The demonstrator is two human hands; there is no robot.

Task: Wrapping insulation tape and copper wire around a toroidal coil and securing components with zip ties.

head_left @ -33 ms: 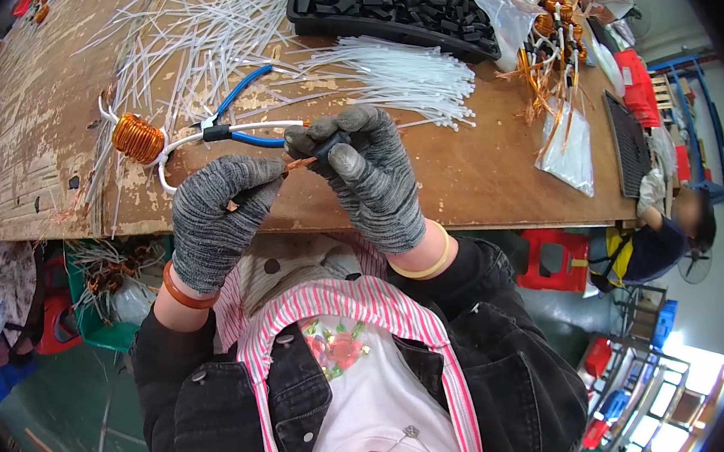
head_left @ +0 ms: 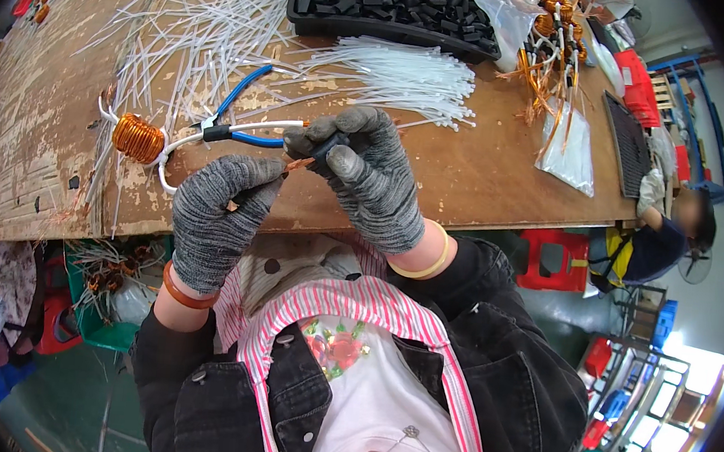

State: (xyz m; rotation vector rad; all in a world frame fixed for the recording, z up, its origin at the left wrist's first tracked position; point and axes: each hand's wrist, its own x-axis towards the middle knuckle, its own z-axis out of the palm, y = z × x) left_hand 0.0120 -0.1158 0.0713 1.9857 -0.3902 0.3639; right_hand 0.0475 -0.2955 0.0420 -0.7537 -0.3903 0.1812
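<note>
A copper-wound ring coil with white-sleeved leads lies on the table to the left of my hands. My left hand, in a grey knit glove, is closed in a pinch on one lead, whose bare copper end points to the right. Between the fingers of my gloved right hand is a small black plastic piece, partly hidden, right at that copper end. Another white lead runs from the coil toward my right fingers. Blue-handled pliers lie open beneath it, partly covered.
White cable ties lie scattered and bundled beyond my hands. A black tray of small black pieces stands behind them. More coils and a clear bag are at right. Other people sit at both sides; a red stool stands right.
</note>
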